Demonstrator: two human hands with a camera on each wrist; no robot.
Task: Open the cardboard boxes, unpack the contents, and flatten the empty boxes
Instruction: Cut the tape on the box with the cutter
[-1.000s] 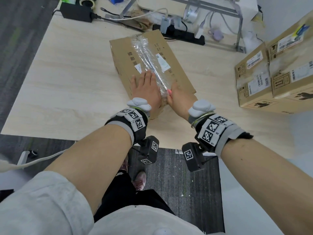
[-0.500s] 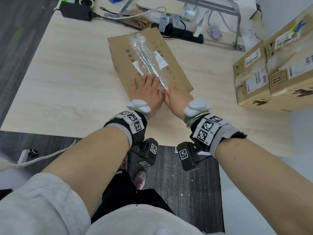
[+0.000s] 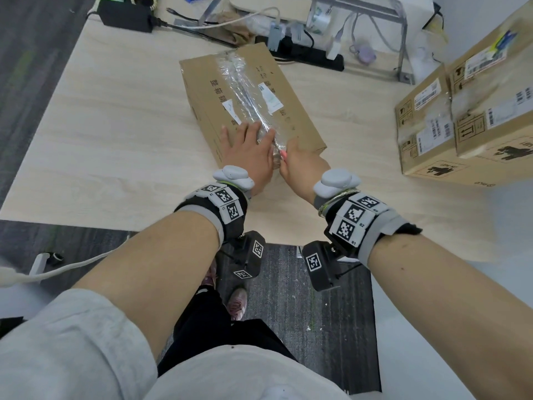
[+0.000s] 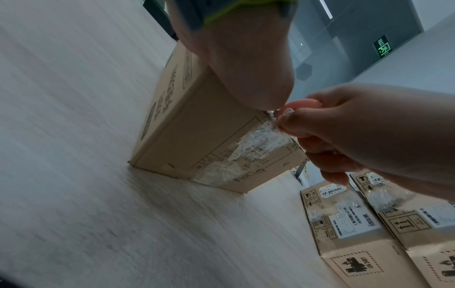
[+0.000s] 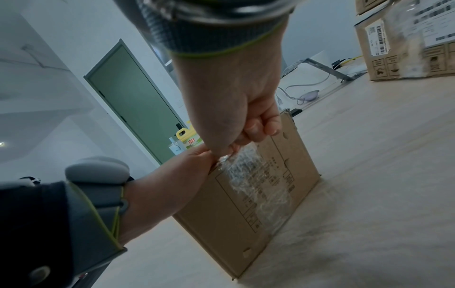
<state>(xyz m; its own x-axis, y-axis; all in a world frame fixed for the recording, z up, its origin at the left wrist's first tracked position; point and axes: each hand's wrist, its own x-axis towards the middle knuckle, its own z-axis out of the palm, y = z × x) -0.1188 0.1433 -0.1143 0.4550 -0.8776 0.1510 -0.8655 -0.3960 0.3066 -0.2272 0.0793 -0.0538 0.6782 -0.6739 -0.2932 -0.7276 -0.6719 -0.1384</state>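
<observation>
A long sealed cardboard box (image 3: 291, 111) lies on the light wooden table (image 3: 109, 134), with a wrinkled clear tape strip (image 3: 242, 85) along its top seam. My left hand (image 3: 248, 148) presses flat on the top at the near end, its fingers straight. My right hand (image 3: 297, 166) pinches the tape at the near top edge. In the left wrist view my right hand's (image 4: 344, 132) thumb and forefinger nip the tape (image 4: 248, 150) where it folds down over the box's (image 4: 184, 136) end face. In the right wrist view my right hand (image 5: 234, 109) is curled above the same tape (image 5: 256, 185).
Two more sealed boxes (image 3: 427, 125) (image 3: 496, 93) stand at the table's right edge. A black power strip (image 3: 305, 53), a black adapter (image 3: 127, 13), cables and a metal stand (image 3: 401, 39) crowd the far side. The table's near edge (image 3: 115, 223) runs just under my wrists.
Both hands stay at the box's near end in the same poses. Only the view has shifted slightly.
</observation>
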